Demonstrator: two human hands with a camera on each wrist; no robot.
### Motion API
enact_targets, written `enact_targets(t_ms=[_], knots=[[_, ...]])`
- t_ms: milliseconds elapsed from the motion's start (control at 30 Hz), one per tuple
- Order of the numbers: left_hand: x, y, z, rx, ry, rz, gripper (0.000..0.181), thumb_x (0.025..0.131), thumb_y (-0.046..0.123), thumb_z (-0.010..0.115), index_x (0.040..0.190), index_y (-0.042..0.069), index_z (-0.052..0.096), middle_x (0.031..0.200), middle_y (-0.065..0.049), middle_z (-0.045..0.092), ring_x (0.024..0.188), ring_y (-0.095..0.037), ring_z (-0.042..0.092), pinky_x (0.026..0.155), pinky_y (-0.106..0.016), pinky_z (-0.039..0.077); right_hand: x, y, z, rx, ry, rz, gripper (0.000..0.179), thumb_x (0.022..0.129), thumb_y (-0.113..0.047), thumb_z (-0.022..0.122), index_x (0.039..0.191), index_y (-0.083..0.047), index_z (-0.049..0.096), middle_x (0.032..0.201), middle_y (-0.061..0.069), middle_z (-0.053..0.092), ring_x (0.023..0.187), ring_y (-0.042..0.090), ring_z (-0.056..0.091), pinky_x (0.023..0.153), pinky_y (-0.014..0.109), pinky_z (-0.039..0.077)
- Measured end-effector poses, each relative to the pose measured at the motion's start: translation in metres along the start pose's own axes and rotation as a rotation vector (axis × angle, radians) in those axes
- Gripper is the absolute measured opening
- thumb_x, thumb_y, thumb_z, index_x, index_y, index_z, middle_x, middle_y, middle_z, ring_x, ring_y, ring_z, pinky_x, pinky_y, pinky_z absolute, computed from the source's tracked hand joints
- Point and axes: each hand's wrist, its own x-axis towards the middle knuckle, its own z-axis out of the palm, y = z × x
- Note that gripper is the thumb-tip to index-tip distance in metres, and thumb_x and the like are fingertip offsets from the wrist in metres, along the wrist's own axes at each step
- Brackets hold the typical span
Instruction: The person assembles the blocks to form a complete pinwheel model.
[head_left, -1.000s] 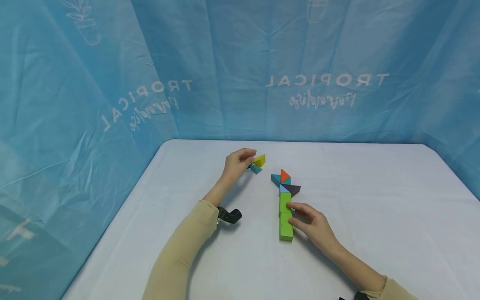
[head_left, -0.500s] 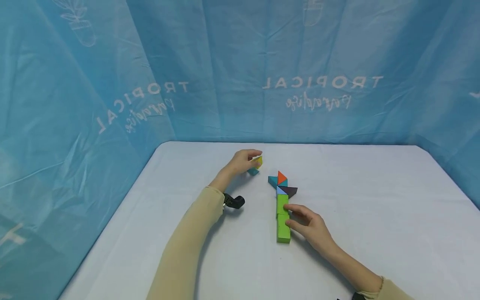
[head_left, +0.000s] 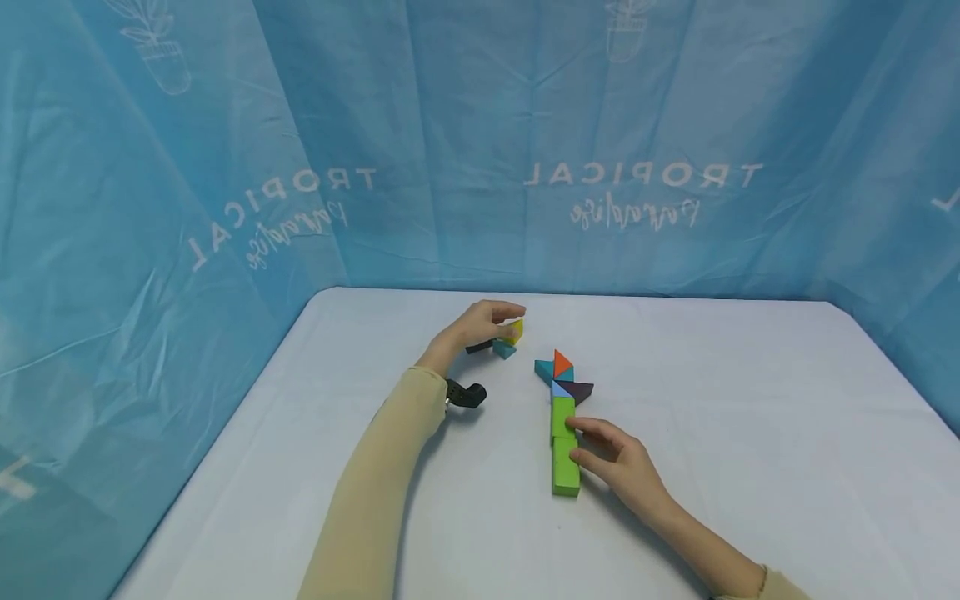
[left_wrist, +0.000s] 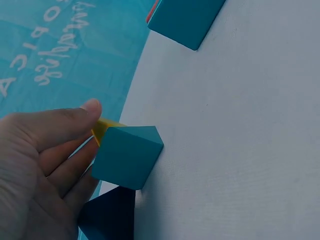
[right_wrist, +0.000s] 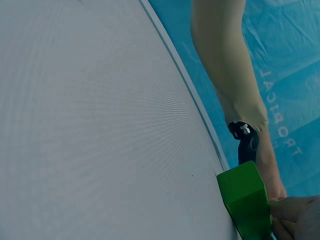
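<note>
My left hand (head_left: 480,327) is at the back of the table, thumb and fingers pinching a yellow triangular block (head_left: 517,332). Beside it sit a teal block (head_left: 504,349) and a dark block (head_left: 478,347); in the left wrist view the teal block (left_wrist: 127,157) partly hides the yellow one. My right hand (head_left: 626,471) touches the right side of two green blocks, one above (head_left: 562,415) and one below (head_left: 565,471), with thumb and forefinger apart. Above them in the row are a light-blue triangle (head_left: 560,389), a dark triangle (head_left: 579,390), teal pieces (head_left: 542,369) and an orange triangle (head_left: 562,364).
The white-covered table (head_left: 720,392) carries the blocks. A blue printed curtain (head_left: 450,225) stands along its back and left side. A black wrist device (head_left: 467,394) hangs from my left wrist, just above the table.
My left hand has shifted right, its fingers coming onto the yellow block; the dark block beside it now shows more. My right hand stays by the green blocks. The head view has tilted slightly.
</note>
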Motion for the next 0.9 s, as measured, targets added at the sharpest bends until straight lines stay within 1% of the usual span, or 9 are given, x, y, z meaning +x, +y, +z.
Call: enact_targets(t_ms=[100,200,300,367,433,533,667,800,900], knots=[[-0.001,-0.002,0.0,0.006,-0.013,-0.01,0.045,0.09,0.007,0.063,0.133,-0.001,0.052,0.133,-0.009,0.054,0.123,-0.02,0.048,0.102,-0.031,0.038,-0.001,-0.001,0.002,0.004,-0.003,0.012,0.039,0.085,-0.02,0.072,0.122,-0.012,0.062,0.125,0.0,0.059,0.123,0.018,0.049,0.1,0.022,0.038],[-0.002,-0.003,-0.001,0.015,-0.006,-0.016,0.042,0.09,0.006,0.063,0.131,0.001,0.055,0.129,-0.009,0.057,0.118,-0.019,0.051,0.099,-0.031,0.041,-0.002,-0.002,0.004,0.013,-0.007,0.011,0.039,0.085,-0.02,0.072,0.122,-0.012,0.062,0.125,-0.001,0.059,0.122,0.016,0.049,0.1,0.021,0.038],[-0.002,-0.004,0.0,0.028,0.029,-0.02,0.04,0.09,0.006,0.063,0.129,0.002,0.056,0.127,-0.009,0.058,0.115,-0.019,0.053,0.097,-0.03,0.043,-0.002,-0.003,0.005,0.02,-0.008,0.004,0.039,0.085,-0.019,0.071,0.122,-0.012,0.061,0.125,-0.001,0.059,0.122,0.015,0.049,0.1,0.022,0.038],[-0.002,-0.003,0.0,0.027,0.075,-0.027,0.039,0.09,0.008,0.063,0.129,0.003,0.057,0.127,-0.008,0.059,0.115,-0.019,0.053,0.096,-0.03,0.044,-0.002,-0.003,0.006,0.024,-0.01,0.006,0.038,0.085,-0.019,0.072,0.122,-0.013,0.062,0.125,-0.001,0.059,0.122,0.014,0.049,0.1,0.022,0.038],[-0.004,0.0,0.0,0.02,0.141,-0.041,0.038,0.091,0.011,0.064,0.128,0.005,0.059,0.125,-0.006,0.06,0.113,-0.018,0.054,0.094,-0.029,0.046,-0.002,-0.003,0.006,0.025,-0.013,0.008,0.039,0.085,-0.019,0.072,0.122,-0.013,0.062,0.125,-0.001,0.058,0.121,0.014,0.049,0.1,0.022,0.038],[-0.005,0.005,-0.004,-0.02,0.269,-0.045,0.038,0.09,0.019,0.066,0.126,0.009,0.061,0.121,-0.004,0.062,0.11,-0.017,0.057,0.091,-0.028,0.048,-0.002,-0.002,0.006,0.021,-0.017,0.001,0.039,0.085,-0.019,0.072,0.123,-0.013,0.061,0.126,-0.001,0.058,0.121,0.014,0.049,0.1,0.022,0.039],[-0.01,0.009,-0.014,-0.115,0.454,-0.065,0.038,0.088,0.025,0.069,0.122,0.011,0.064,0.115,-0.005,0.065,0.105,-0.018,0.06,0.09,-0.029,0.049,0.0,-0.001,0.005,0.018,-0.009,-0.015,0.039,0.085,-0.019,0.072,0.122,-0.011,0.062,0.125,0.0,0.059,0.121,0.016,0.05,0.099,0.021,0.039],[-0.02,0.004,-0.024,-0.193,0.634,-0.14,0.038,0.086,0.028,0.07,0.12,0.011,0.066,0.112,-0.005,0.066,0.104,-0.019,0.061,0.089,-0.03,0.049,0.001,0.0,0.003,0.0,-0.004,-0.025,0.039,0.085,-0.02,0.072,0.121,-0.01,0.062,0.125,0.003,0.059,0.121,0.02,0.05,0.099,0.022,0.039],[-0.03,-0.004,-0.03,-0.215,0.73,-0.184,0.038,0.086,0.027,0.07,0.119,0.008,0.066,0.111,-0.007,0.066,0.102,-0.02,0.061,0.087,-0.03,0.051,0.0,-0.001,0.0,-0.018,-0.002,-0.021,0.04,0.085,-0.02,0.072,0.122,-0.01,0.061,0.125,0.004,0.059,0.121,0.022,0.05,0.1,0.023,0.039]])
